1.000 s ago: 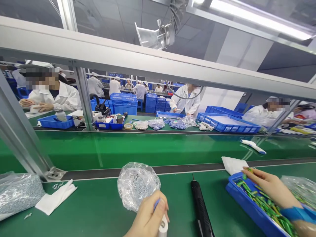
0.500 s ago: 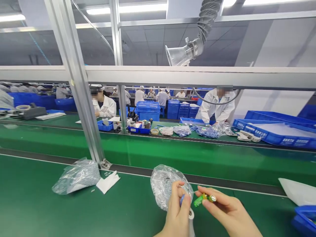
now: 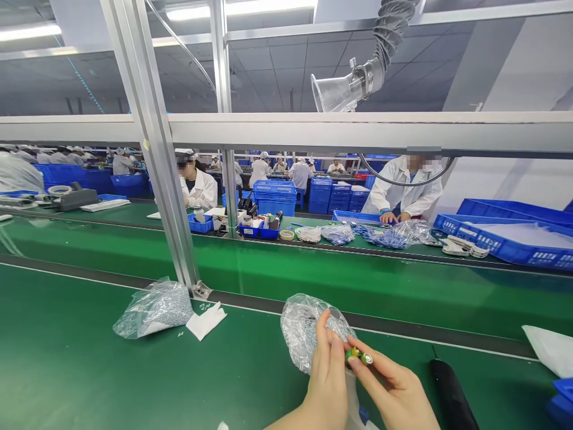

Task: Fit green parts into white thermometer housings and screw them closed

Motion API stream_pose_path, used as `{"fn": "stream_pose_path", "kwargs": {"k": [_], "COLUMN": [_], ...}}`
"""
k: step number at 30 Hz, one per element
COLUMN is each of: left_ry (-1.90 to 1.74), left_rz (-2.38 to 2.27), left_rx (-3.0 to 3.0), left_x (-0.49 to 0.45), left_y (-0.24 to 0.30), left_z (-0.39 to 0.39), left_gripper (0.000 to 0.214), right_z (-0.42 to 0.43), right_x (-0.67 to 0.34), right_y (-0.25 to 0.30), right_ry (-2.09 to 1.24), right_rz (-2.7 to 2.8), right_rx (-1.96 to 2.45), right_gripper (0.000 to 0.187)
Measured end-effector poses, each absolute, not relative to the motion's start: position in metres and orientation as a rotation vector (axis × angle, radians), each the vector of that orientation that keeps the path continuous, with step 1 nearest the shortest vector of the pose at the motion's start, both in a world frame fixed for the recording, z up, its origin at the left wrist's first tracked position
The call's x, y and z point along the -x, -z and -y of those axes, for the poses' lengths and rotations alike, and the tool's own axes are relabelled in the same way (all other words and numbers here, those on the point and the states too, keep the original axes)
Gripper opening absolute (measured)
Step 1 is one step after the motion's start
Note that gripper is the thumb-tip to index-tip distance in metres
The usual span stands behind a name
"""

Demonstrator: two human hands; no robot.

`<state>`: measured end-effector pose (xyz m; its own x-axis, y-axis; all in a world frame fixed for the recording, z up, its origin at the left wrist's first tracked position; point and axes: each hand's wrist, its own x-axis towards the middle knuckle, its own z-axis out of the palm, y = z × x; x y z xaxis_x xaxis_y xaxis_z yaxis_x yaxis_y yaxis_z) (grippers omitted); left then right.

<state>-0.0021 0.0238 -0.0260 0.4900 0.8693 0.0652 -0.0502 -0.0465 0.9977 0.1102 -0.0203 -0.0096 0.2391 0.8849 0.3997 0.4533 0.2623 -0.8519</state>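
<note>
Two small green-and-gold batteries sit pinched between the thumb and fingers of my right hand. Against their left side rests my left hand, its fingers bent upward around a white plastic housing. Much of that housing is covered by both hands, and a blue part shows low on it. Just behind my left fingers stands an open clear plastic bag of small metallic-looking pieces, too fine to name.
To the left lie another clear bag and a white cloth-like piece. A black-handled tool lies right of my hands, near a blue bin. A metal post rises at the bench's back edge. Co-workers sit beyond.
My right hand has brought the batteries left, up against my left hand. The view has swung so that the black-handled tool now shows on the right.
</note>
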Motion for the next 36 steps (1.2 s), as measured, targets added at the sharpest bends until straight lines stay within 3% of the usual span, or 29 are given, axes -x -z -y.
{"fn": "stream_pose_path", "kwargs": {"k": [13, 26, 29, 33, 36], "left_ry": [-0.885, -0.864, -0.876, -0.876, -0.872], "left_rz": [-0.774, -0.760, -0.747, -0.759, -0.745], "left_rx": [-1.338, -1.380, -1.380, -1.400, -1.416], "left_x": [0.005, 0.003, 0.003, 0.003, 0.003], "left_y": [0.014, 0.023, 0.025, 0.024, 0.021], "left_z": [-0.019, -0.018, -0.020, -0.020, -0.018], "left_gripper": [0.087, 0.083, 0.081, 0.082, 0.079], "right_z": [0.022, 0.022, 0.024, 0.029, 0.028], "right_x": [-0.111, -0.119, -0.130, -0.144, -0.145], "right_y": [0.006, -0.001, -0.001, -0.005, -0.018], "right_ry": [-0.266, 0.018, -0.119, -0.428, -0.573], "right_rz": [1.481, 1.787, 1.737, 1.863, 2.043], "right_rx": [1.358, 1.289, 1.331, 1.456, 1.484], "right_gripper": [0.027, 0.034, 0.035, 0.016, 0.028]}}
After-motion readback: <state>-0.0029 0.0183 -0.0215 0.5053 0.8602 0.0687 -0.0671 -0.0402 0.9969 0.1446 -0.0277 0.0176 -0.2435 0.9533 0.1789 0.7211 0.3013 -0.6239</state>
